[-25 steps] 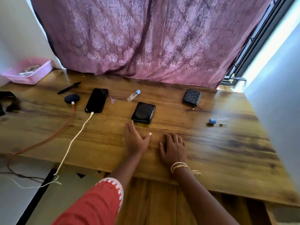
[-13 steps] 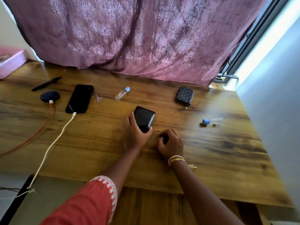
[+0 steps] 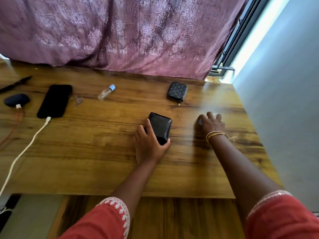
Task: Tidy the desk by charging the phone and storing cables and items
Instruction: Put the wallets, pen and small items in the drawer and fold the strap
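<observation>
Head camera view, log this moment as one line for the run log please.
left hand: gripping black power bank on desk | right hand: over small item, blurred | phone: white cable plugged in

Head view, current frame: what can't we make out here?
- Whatever sits under the right hand: motion blur and the hand itself hide it, so its grip state is unclear.
- Thin black pen-like object: cut off by the left edge.
- White charging cable plugged into the black phone: runs off the frame's lower left, far end unseen.
- Small metal key: too small for detail.
</observation>
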